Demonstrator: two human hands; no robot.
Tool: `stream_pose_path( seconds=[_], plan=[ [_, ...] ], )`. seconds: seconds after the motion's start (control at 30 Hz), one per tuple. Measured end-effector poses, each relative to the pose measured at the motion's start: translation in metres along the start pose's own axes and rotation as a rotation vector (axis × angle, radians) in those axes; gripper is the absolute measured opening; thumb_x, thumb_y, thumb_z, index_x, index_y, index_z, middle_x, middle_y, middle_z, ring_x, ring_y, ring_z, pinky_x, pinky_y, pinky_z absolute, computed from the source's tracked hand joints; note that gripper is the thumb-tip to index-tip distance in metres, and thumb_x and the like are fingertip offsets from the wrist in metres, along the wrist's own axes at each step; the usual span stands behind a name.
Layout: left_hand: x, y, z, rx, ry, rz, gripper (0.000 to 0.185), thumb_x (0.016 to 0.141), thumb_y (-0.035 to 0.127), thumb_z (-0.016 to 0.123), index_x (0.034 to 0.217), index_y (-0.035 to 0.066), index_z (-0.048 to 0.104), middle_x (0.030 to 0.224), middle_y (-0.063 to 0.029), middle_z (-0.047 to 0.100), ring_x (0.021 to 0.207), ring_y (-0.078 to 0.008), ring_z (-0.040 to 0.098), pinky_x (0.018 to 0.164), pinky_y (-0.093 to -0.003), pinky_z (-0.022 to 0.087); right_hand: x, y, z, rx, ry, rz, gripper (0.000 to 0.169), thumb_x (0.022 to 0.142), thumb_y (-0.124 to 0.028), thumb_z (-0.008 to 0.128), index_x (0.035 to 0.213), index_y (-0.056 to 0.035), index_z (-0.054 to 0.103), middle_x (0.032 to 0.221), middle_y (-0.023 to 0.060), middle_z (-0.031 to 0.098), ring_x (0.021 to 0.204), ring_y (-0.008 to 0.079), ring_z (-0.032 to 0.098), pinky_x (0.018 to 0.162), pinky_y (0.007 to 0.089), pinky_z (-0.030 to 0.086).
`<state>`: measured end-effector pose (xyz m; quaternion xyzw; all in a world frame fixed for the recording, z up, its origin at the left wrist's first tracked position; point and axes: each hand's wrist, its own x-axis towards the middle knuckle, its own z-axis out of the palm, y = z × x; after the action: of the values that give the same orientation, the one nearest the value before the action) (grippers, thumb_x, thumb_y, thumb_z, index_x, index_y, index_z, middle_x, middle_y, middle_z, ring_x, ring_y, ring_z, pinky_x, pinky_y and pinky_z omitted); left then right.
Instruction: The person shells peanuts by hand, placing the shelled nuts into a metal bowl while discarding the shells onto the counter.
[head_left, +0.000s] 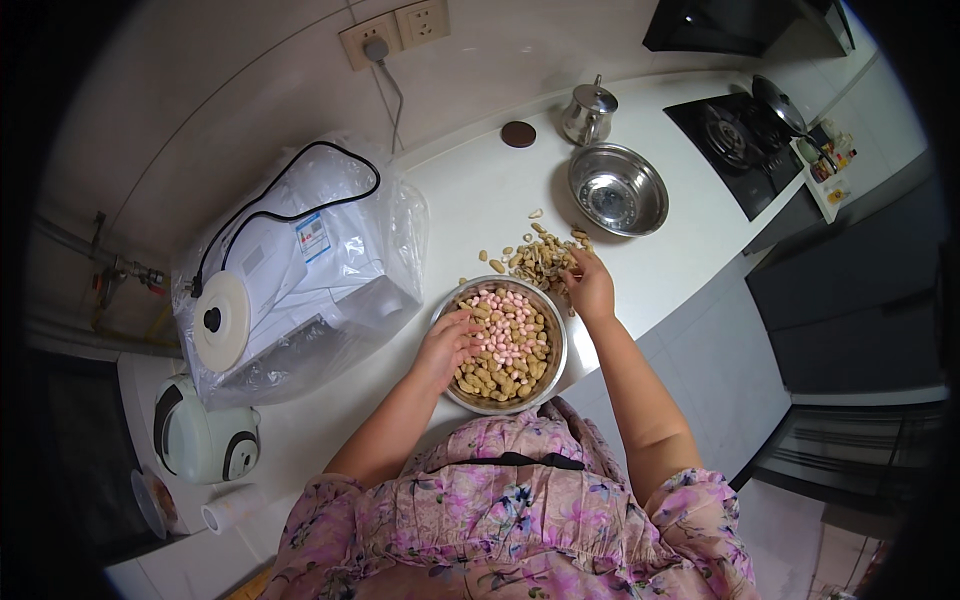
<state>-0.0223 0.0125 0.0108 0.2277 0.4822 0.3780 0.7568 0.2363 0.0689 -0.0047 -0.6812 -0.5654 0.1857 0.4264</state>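
A steel bowl (556, 366) holds unshelled peanuts (491, 379) with pink shelled kernels (507, 330) heaped at its middle. Over the bowl's left side is my left hand (451, 346), fingers apart and resting on or just above the peanuts. Beyond the far rim, a loose pile of peanut shells (541, 259) lies on the counter, with a few pieces scattered around it. My right hand (592, 285) is at the right edge of this pile, fingers curled; whether something small is between them is hidden.
A second steel bowl (616, 196), a steel pot with lid (590, 112) and a brown round lid (518, 134) stand farther back on the white counter (465, 195). Left is a plastic-wrapped white appliance (277, 255) with a black cord, then a rice cooker (206, 435). A gas hob (731, 142) lies right.
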Motion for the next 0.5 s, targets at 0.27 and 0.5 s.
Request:
stream_pose_path(
  seconds=[0.27, 0.5],
  plan=[
    [0.001, 0.001, -0.011, -0.017, 0.051, 0.008, 0.034, 0.088, 0.013, 0.046, 0.120, 0.003, 0.042, 0.098, -0.0103, 0.056, 0.079, -0.0162, 0.055, 0.073, -0.0280, 0.045, -0.037, -0.045, 0.025, -0.060, -0.434, -0.370, 0.011, 0.070, -0.012, 0.065, 0.080, -0.0085, 0.066, 0.078, 0.0080, 0.056, 0.077, 0.0274, 0.056, 0.066, 0.0366, 0.047],
    [-0.002, 0.000, -0.014, -0.008, 0.047, 0.010, 0.033, 0.088, 0.012, 0.045, 0.120, 0.003, 0.042, 0.100, -0.0103, 0.055, 0.080, -0.0161, 0.055, 0.074, -0.0278, 0.045, -0.050, -0.059, 0.055, -0.081, -0.458, -0.484, 0.022, 0.070, -0.011, 0.064, 0.092, -0.0104, 0.063, 0.085, 0.0074, 0.054, 0.081, 0.0278, 0.054, 0.067, 0.0372, 0.047]
  ],
)
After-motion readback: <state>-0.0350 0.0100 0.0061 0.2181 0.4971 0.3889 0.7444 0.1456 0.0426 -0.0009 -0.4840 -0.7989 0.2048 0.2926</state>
